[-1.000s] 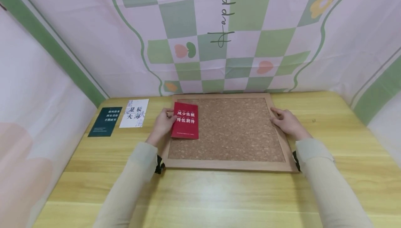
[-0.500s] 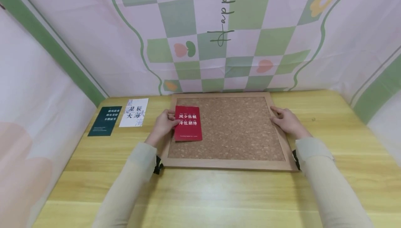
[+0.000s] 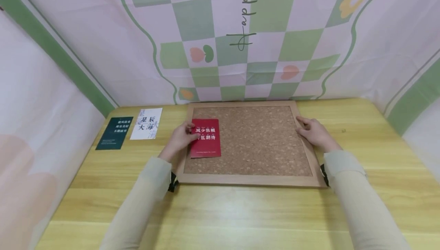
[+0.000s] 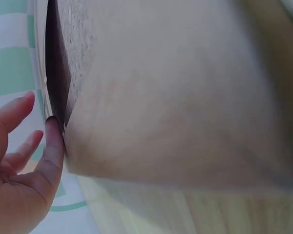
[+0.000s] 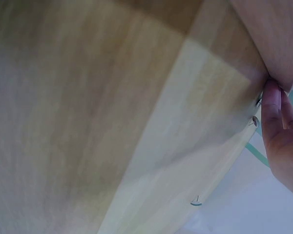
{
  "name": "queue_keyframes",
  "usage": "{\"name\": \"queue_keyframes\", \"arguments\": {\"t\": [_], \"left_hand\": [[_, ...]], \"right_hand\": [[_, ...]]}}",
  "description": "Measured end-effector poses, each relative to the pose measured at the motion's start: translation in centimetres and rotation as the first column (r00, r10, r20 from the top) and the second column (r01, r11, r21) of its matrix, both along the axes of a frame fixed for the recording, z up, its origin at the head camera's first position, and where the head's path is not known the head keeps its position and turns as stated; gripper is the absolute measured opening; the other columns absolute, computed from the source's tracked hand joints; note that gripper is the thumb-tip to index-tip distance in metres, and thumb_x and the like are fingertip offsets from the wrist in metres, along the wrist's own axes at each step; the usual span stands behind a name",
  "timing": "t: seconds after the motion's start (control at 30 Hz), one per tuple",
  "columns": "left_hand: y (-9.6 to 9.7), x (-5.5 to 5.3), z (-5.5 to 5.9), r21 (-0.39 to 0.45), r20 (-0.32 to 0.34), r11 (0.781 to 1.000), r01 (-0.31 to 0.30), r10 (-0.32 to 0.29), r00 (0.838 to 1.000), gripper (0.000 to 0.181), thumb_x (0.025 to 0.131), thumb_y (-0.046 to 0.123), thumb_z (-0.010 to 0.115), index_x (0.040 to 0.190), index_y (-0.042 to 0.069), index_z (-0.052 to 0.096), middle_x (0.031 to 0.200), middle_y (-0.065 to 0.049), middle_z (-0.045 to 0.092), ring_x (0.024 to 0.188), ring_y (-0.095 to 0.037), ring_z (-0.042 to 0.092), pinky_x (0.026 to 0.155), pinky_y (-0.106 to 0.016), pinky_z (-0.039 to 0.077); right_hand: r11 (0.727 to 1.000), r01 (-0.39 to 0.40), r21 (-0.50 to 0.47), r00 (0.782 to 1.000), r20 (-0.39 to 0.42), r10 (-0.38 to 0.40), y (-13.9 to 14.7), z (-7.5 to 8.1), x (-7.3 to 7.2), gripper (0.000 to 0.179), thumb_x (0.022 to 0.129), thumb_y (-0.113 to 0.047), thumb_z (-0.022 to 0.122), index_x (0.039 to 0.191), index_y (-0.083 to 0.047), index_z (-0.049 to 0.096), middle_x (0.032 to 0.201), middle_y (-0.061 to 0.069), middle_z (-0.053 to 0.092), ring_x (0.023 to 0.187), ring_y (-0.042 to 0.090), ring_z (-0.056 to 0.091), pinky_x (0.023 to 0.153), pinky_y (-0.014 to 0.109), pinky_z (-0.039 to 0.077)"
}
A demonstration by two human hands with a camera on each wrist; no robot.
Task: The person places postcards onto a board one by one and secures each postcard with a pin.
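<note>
In the head view, a wood-framed cork board lies on the table. My left hand pinches the left edge of a red card with white lettering, its thumb over the printed face. The card is over the board's left part; whether it lies fully flat I cannot tell. In the left wrist view a finger touches the card's edge, and a dark gap shows beside the cork. My right hand grips the board's right frame edge; in the right wrist view its fingertips meet that edge.
A dark green card and a white card lie side by side on the table, left of the board. Small pin-like things are on the table to the right. A printed cloth hangs behind the board.
My left hand has brought the red card a little nearer to me and slightly right, and its thumb now reaches further over the face. The right hand stays at the board's edge.
</note>
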State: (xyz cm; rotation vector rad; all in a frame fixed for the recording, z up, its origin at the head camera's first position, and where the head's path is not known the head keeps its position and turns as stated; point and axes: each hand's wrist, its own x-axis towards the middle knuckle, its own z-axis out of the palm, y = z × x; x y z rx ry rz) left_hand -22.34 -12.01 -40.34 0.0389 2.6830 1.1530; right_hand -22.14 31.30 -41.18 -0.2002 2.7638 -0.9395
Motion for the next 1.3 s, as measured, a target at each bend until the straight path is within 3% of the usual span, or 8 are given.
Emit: {"name": "queue_keyframes", "arguments": {"t": [0.03, 0.17, 0.4, 0.53, 0.6, 0.73, 0.83, 1.3], "left_hand": [[0.0, 0.0, 0.0, -0.001, 0.001, 1.000, 0.000, 0.000, 1.000, 0.048, 0.089, 0.018, 0.065, 0.131, 0.000, 0.048, 0.123, -0.022, 0.057, 0.114, -0.035, 0.055, 0.100, -0.046, 0.046], [0.2, 0.1, 0.1, -0.010, 0.002, 1.000, 0.002, -0.002, 1.000, 0.052, 0.088, 0.017, 0.067, 0.132, -0.002, 0.047, 0.125, -0.024, 0.056, 0.116, -0.035, 0.054, 0.102, -0.046, 0.044], [0.0, 0.0, 0.0, -0.015, 0.023, 1.000, 0.015, -0.015, 1.000, 0.054, 0.086, 0.013, 0.068, 0.133, -0.002, 0.046, 0.131, -0.023, 0.053, 0.123, -0.036, 0.050, 0.108, -0.047, 0.040], [0.0, -0.2, 0.0, -0.048, 0.032, 0.998, 0.039, -0.038, 0.999, 0.056, 0.085, 0.013, 0.070, 0.134, -0.002, 0.046, 0.132, -0.024, 0.053, 0.125, -0.036, 0.050, 0.109, -0.047, 0.038], [0.0, -0.2, 0.1, -0.057, 0.038, 0.997, 0.055, -0.053, 0.998, 0.058, 0.085, 0.013, 0.070, 0.135, -0.003, 0.045, 0.132, -0.025, 0.053, 0.125, -0.037, 0.050, 0.109, -0.047, 0.038], [0.1, -0.2, 0.3, -0.061, 0.062, 0.996, 0.073, -0.069, 0.996, 0.061, 0.086, 0.011, 0.069, 0.138, -0.004, 0.042, 0.134, -0.025, 0.051, 0.125, -0.037, 0.049, 0.110, -0.047, 0.038], [0.3, -0.1, 0.4, -0.068, 0.073, 0.994, 0.084, -0.079, 0.994, 0.062, 0.086, 0.010, 0.068, 0.139, -0.005, 0.039, 0.135, -0.026, 0.050, 0.126, -0.037, 0.049, 0.110, -0.047, 0.039], [0.7, -0.1, 1.2, -0.152, 0.130, 0.980, 0.129, -0.110, 0.985, 0.074, 0.087, 0.012, 0.066, 0.149, 0.002, 0.027, 0.144, -0.027, 0.035, 0.134, -0.039, 0.037, 0.112, -0.052, 0.033]], "right_hand": [[1.000, 0.000, 0.001, 1.000, 0.000, 0.000, 0.0, 0.0, 0.0, 0.058, 0.101, -0.017, 0.045, 0.145, 0.011, 0.022, 0.098, 0.039, 0.060, 0.064, 0.016, 0.053, 0.063, 0.028, 0.043], [1.000, 0.003, 0.002, 1.000, 0.006, -0.003, 0.0, 0.1, 0.1, 0.058, 0.101, -0.018, 0.045, 0.146, 0.010, 0.022, 0.096, 0.038, 0.060, 0.064, 0.016, 0.053, 0.063, 0.028, 0.043], [1.000, -0.002, 0.003, 1.000, -0.005, 0.002, 0.0, 0.1, 0.1, 0.058, 0.101, -0.018, 0.046, 0.145, 0.011, 0.023, 0.110, 0.043, 0.054, 0.074, 0.023, 0.059, 0.066, 0.030, 0.046], [1.000, -0.001, -0.009, 1.000, -0.006, 0.001, 0.1, 0.0, 0.1, 0.058, 0.100, -0.017, 0.046, 0.145, 0.011, 0.023, 0.096, 0.038, 0.059, 0.063, 0.014, 0.052, 0.061, 0.026, 0.043], [1.000, 0.003, -0.009, 1.000, -0.004, -0.003, 0.1, -0.1, 0.0, 0.058, 0.100, -0.016, 0.047, 0.146, 0.010, 0.023, 0.077, 0.028, 0.059, 0.056, 0.010, 0.046, 0.058, 0.025, 0.042], [1.000, 0.005, -0.007, 1.000, -0.010, -0.005, 0.3, -0.3, 0.0, 0.058, 0.100, -0.016, 0.048, 0.145, 0.010, 0.024, 0.050, 0.001, 0.040, 0.046, 0.005, 0.032, 0.051, 0.025, 0.036], [1.000, 0.006, -0.014, 1.000, -0.012, -0.006, 0.3, -0.3, 0.1, 0.058, 0.099, -0.015, 0.048, 0.145, 0.010, 0.025, 0.048, -0.007, 0.027, 0.044, 0.005, 0.025, 0.048, 0.025, 0.032], [1.000, 0.005, -0.021, 1.000, -0.005, -0.005, -0.1, 0.1, 0.1, 0.057, 0.099, -0.014, 0.047, 0.146, 0.010, 0.024, 0.051, -0.005, 0.035, 0.046, 0.006, 0.032, 0.052, 0.025, 0.036]]}}
